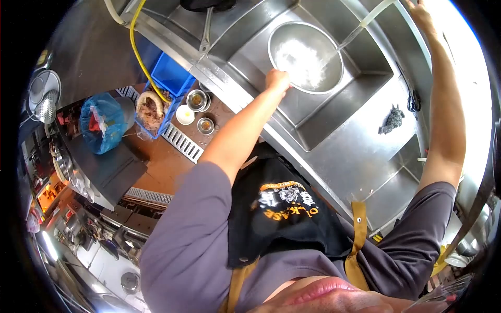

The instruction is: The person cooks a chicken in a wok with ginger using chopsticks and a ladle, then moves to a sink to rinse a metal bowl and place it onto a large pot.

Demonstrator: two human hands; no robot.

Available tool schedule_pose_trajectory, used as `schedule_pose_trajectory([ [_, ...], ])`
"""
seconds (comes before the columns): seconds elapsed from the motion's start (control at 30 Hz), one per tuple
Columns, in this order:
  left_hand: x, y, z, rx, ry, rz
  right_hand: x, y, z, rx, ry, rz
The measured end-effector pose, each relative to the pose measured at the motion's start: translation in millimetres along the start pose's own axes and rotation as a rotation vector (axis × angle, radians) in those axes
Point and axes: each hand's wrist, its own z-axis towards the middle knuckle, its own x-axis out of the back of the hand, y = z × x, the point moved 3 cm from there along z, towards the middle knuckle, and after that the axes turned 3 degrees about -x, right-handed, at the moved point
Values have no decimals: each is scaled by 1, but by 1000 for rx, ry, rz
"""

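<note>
My left hand [278,80] is closed on the near rim of a round metal bowl [272,48] held in the sink basin [360,96]. From a pale spout [377,11] a stream of water falls into the bowl, and the water inside is white and frothy. My right hand [421,15] reaches up to the top right, beyond the spout, beside the bright wall. Its fingers are partly cut off by the view's edge, and what they touch cannot be made out.
A dark scouring pad [392,120] and black-handled scissors [414,101] lie on the right ledge. A pan handle [207,31] crosses the left basin's edge. On the floor at left stand a blue crate [172,75], small metal bowls [197,100] and a blue-lined bin [102,125].
</note>
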Motion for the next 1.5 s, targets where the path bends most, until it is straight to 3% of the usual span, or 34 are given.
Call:
schedule_pose_trajectory([
  [0.07, -26, 10, -13, 2, -39, 143, 2, -6, -2, 10, -7, -16],
  [0.13, -42, -18, -21, -7, -22, -33, 4, -14, -6, 15, -15, -28],
  [0.2, -35, -27, -49, 100, -42, -252, 3, -20, -6, 19, -20, -39],
  [0.3, -5, -14, -48, 159, 17, -196, 2, -19, -7, 21, -29, -50],
  [0.43, 14, 41, -14, -80, -119, -58, 8, -20, -9, 47, -60, -90],
  [0.5, -8, 42, -3, -131, -34, -189, 10, -18, -10, 62, -68, -117],
  [0.53, -21, 22, 18, -106, -42, -117, 8, -17, -10, 73, -87, -129],
  [0.6, -36, 22, -19, 5, -64, 17, 5, -11, -5, 97, -118, -172],
  [0.73, -36, -18, -67, 75, 76, -352, -4, 6, 10, 157, -191, -281],
  [0.77, -24, -14, -74, 113, 88, -309, -9, 10, 11, 168, -216, -312],
  [0.9, -21, -23, -34, 207, 75, -283, -15, 28, 33, 335, -133, -471],
  [1.03, -59, -64, 4, 227, 211, -140, -41, 56, 59, 474, -67, -588],
  [1.1, -76, -72, -14, 349, 299, -261, -64, 78, 82, 626, 10, -719],
  [1.17, -71, -56, -62, 722, 217, -616, -77, 89, 93, 713, 130, -788],
  [1.23, -84, -82, -71, 726, -253, -540, -40, -15, 45, 416, 234, -392],
  [1.3, -85, -93, -87, 940, -512, -526, -26, -20, 39, 288, -161, -434],
  [1.37, -78, -70, -112, 1048, -675, -569, 7, -64, -8, 219, -63, -10],
  [1.43, -79, -73, -117, 1019, -689, -622, 17, -85, -45, 304, -161, 173],
  [1.47, -81, -74, -119, 1055, -816, -691, 14, -91, -62, 236, -263, 273],
  [1.5, -81, -69, -119, 1083, -945, -756, 21, -102, -81, 338, -305, 349],
])
